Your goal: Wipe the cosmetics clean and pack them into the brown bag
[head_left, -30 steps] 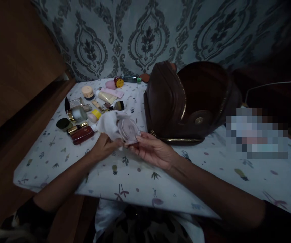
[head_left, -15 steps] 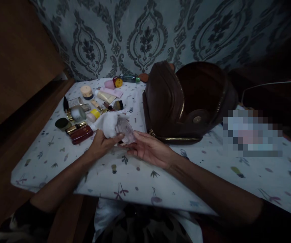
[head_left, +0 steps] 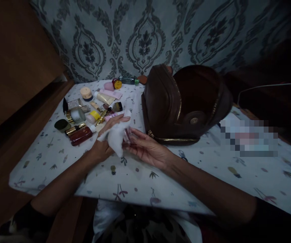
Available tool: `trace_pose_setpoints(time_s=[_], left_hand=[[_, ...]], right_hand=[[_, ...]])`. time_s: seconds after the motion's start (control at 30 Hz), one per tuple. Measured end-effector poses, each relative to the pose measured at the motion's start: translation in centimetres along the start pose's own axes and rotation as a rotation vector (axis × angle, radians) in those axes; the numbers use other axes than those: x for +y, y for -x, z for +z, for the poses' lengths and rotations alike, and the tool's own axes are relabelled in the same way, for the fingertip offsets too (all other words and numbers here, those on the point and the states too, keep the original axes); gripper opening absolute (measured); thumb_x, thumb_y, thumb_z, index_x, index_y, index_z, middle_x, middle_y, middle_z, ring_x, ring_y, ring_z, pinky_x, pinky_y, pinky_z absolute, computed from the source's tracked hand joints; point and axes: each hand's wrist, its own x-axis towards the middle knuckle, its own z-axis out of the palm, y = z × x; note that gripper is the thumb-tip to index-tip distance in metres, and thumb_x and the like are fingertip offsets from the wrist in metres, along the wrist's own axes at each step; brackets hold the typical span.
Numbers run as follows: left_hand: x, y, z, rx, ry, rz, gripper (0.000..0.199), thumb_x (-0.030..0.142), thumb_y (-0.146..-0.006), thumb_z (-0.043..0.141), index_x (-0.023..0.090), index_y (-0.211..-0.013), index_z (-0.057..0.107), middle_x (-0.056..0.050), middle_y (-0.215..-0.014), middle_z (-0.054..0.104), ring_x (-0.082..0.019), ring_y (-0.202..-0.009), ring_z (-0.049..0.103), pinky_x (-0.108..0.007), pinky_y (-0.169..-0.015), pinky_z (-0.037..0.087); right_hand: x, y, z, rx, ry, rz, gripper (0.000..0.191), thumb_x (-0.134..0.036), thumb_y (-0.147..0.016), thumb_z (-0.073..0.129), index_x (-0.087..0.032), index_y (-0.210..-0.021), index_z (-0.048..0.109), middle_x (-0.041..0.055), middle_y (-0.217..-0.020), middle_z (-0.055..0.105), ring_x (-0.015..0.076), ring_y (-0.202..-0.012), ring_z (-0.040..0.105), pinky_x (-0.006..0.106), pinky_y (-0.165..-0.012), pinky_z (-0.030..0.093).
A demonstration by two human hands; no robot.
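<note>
My left hand (head_left: 102, 147) has a crumpled white wipe (head_left: 116, 137) in its grasp, with the fingers stretched behind it. My right hand (head_left: 151, 150), palm up, grips a small clear container (head_left: 127, 135) between thumb and fingers. The wipe presses against the container's left side and hides part of it. Just left of the hands lie a dark red bottle (head_left: 81, 136), a gold tube (head_left: 75, 129) and a jar with a yellow band (head_left: 93, 116). Behind the right hand stands a brown handbag (head_left: 160, 101), unzipped and gaping.
Several more cosmetics lie at the back left, among them a cream jar (head_left: 86, 93), a tube (head_left: 104, 98) and a green-capped bottle (head_left: 128, 80). A blurred-out item (head_left: 249, 136) lies right of the bag. The patterned tablecloth (head_left: 140, 189) ends at the front edge.
My left hand has shifted the wipe across the container, and its fingers now reach up behind the cloth. The container has turned more edge-on. My right hand stays nearly in place.
</note>
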Motion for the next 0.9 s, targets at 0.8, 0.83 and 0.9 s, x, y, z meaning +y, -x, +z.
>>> trace_pose_setpoints(time_s=[0.8, 0.83, 0.9], left_hand=[[1.8, -0.5, -0.1, -0.206, 0.191, 0.159, 0.017, 0.027, -0.085, 0.069, 0.027, -0.100, 0.077, -0.006, -0.158, 0.035, -0.034, -0.145, 0.033, -0.057, -0.115, 0.034], [1.9, -0.5, -0.1, -0.196, 0.203, 0.140, 0.016, 0.028, -0.084, 0.070, 0.026, -0.099, 0.077, -0.008, -0.157, 0.036, -0.034, -0.144, 0.034, -0.056, -0.115, 0.036], [2.1, -0.6, -0.3, -0.170, 0.234, 0.102, 0.017, 0.033, -0.082, 0.073, 0.024, -0.096, 0.078, -0.011, -0.154, 0.042, -0.035, -0.142, 0.038, -0.054, -0.112, 0.040]], right_hand=[[-1.1, 0.5, 0.7, 0.024, -0.045, 0.050, 0.025, -0.040, -0.084, 0.067, -0.018, -0.098, 0.065, 0.0023, -0.081, 0.071, 0.0142, -0.071, 0.067, 0.025, -0.066, 0.057], [-1.2, 0.6, 0.8, 0.003, -0.047, 0.058, 0.030, -0.045, -0.085, 0.065, -0.019, -0.099, 0.064, 0.0027, -0.081, 0.071, 0.0154, -0.072, 0.067, 0.028, -0.068, 0.058], [-1.3, 0.7, 0.8, -0.034, -0.048, 0.082, 0.038, -0.054, -0.085, 0.060, -0.018, -0.099, 0.062, 0.0037, -0.080, 0.070, 0.0176, -0.073, 0.066, 0.034, -0.073, 0.058]])
